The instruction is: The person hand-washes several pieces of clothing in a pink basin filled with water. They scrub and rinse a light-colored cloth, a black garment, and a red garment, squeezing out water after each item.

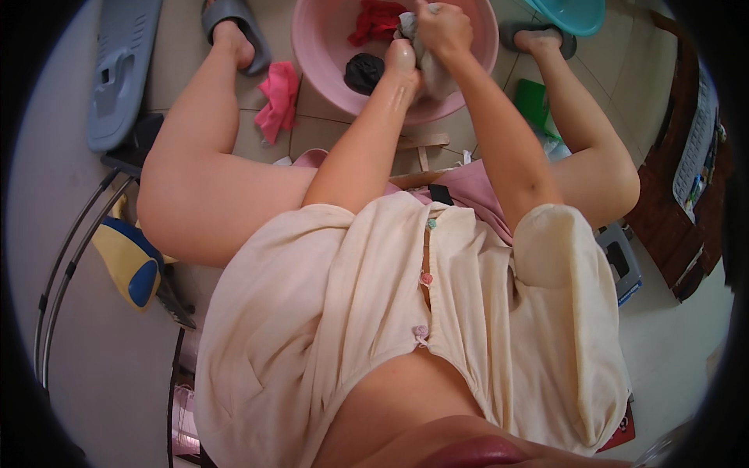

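Observation:
A pink plastic basin (319, 70) stands on the floor between my feet. Over it, my left hand (402, 61) and my right hand (446, 28) are both closed on a wet light grey cloth (434, 73), which hangs down between them into the basin. My left hand is the lower one, nearer to me, and its wrist looks wet. A red cloth (374, 22) lies in the basin at the far side. Beside my left hand in the basin is a bunched black cloth (364, 73). Part of the grey cloth is hidden by my hands and right forearm.
A bright pink cloth (277, 102) lies on the tiled floor left of the basin. A turquoise basin (576, 14) and a green plastic item (531, 100) are to the right. A grey plastic board (123, 76) stands at the left. Dark wooden furniture (661, 216) is at the far right.

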